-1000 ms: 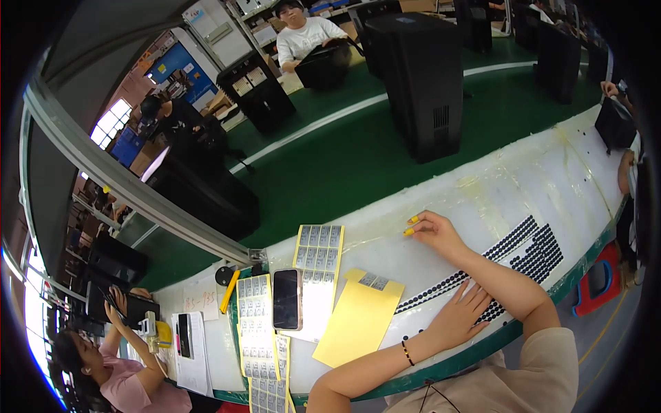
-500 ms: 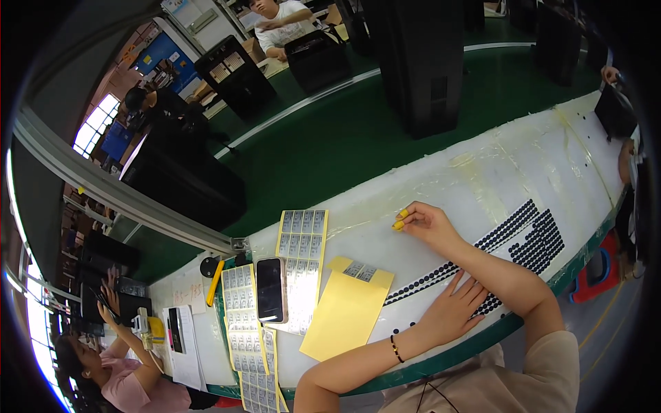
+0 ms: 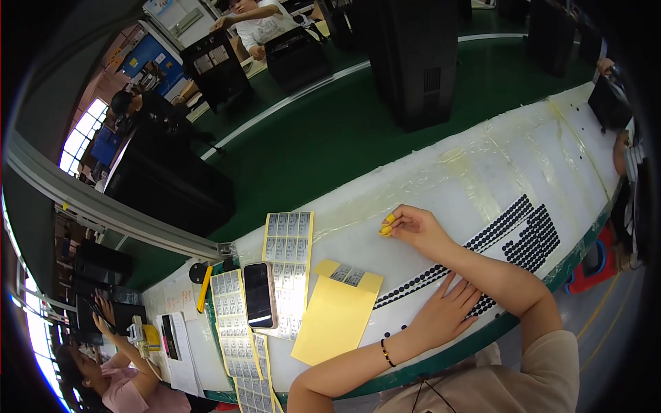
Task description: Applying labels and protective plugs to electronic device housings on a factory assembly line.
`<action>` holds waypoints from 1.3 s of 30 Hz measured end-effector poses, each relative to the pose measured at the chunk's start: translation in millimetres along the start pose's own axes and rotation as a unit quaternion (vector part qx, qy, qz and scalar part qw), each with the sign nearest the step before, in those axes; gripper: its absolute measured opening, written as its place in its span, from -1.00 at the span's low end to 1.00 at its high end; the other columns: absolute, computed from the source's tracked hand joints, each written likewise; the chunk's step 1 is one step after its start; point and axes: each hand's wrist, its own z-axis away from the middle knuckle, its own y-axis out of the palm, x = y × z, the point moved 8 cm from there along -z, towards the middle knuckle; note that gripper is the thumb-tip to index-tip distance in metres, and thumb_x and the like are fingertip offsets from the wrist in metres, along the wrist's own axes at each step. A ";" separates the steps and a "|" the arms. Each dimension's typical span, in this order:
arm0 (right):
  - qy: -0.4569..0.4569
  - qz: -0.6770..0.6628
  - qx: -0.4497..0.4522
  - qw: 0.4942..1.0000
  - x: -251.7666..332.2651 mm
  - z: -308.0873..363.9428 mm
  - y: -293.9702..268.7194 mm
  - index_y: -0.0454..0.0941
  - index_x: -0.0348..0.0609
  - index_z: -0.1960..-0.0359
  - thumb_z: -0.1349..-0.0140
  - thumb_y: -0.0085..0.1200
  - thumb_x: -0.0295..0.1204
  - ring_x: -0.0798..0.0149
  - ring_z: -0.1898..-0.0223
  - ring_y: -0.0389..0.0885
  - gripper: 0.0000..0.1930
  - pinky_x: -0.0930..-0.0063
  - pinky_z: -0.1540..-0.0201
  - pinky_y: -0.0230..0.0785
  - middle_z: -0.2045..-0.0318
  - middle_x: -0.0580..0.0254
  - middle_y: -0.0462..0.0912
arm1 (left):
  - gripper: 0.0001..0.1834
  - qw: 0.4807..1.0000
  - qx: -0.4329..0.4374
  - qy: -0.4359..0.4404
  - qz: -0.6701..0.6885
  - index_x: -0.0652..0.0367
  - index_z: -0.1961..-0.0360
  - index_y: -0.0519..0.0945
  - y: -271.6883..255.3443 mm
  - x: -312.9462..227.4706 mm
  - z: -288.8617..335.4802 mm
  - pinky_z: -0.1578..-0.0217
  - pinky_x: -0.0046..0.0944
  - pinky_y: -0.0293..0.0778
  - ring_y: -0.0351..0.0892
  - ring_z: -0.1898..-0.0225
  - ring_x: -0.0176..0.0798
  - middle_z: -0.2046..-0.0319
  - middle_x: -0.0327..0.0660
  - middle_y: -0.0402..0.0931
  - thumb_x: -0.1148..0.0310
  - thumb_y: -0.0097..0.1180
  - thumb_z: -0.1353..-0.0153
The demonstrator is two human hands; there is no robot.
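Leaving label sheets (image 3: 289, 256), phone (image 3: 258, 294) and yellow sheet (image 3: 336, 318) untouched. Still keeping the right hand (image 3: 413, 228) pinched narrow, yellow-capped fingertips (image 3: 387, 224) barely shifting over the white table (image 3: 482, 172); anything held too small to tell. Still pressing the left hand (image 3: 444, 313) flat, fingers spread, on the black dots (image 3: 527, 234).

Hidden and unreadable, worktable view

Right hand (image 3: 413, 230): fingers with yellow tips pinched together; anything between them too small to tell. Left hand (image 3: 444, 313) lies flat, covering part of the rows of small black round dots (image 3: 513, 230) under its fingers. Grey labels on the yellow-backed sticker sheet (image 3: 288, 261), left of the fingers: print illegible; black smartphone (image 3: 258, 294) overlaps it.
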 end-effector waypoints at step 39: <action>-0.007 0.157 0.028 0.987 11.3 14.3 19.6 0.51 -0.27 0.17 -0.21 0.08 -0.59 0.34 0.16 0.60 -0.84 0.53 0.09 0.45 0.25 0.17 0.63 | -0.45 1.000 0.002 -0.009 0.000 0.24 -0.19 0.35 3.5 0.7 1.7 -0.36 0.06 -0.05 0.19 -0.30 -0.07 -0.19 -0.03 0.32 0.07 -0.06 -0.31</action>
